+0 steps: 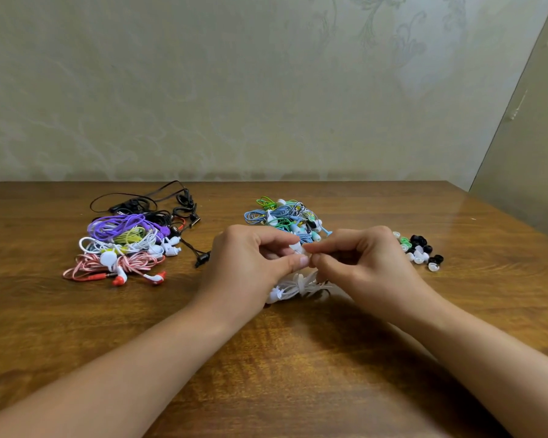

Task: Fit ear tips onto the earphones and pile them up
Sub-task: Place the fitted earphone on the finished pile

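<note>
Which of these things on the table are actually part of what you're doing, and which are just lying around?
In use: left hand, right hand, white earphone, its bundled cord, loose ear tips, both earphone heaps.
Just there: wooden table, wall.

- Head view: single camera worn on the person's head, facing forward and down across the wooden table (298,358) toward the wall (234,90) at 12 o'clock.
- Range: near; forearms enter from 6 o'clock.
- Shared area: none, sole view.
</note>
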